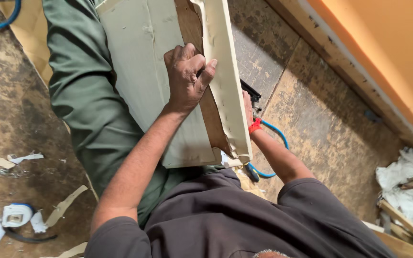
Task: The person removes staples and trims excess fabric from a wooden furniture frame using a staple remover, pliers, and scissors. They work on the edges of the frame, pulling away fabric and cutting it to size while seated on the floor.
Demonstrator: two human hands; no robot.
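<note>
One hand (186,76) on stiff cream fabric (144,71)

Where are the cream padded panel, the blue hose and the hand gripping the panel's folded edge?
cream padded panel (144,71): head view, on its flat cream face.
blue hose (279,134): head view, on its curve beside the right forearm.
left hand (187,76): head view, on the knuckles.

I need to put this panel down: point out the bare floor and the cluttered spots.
Bare floor lies between the cream upholstered panel and the orange wall, beyond the blue hose. Crowded: wood offcuts and white rags on that same side, and fabric scraps with a tape roll on the other. The left hand grips the panel's folded edge; the right hand is mostly hidden.
</note>
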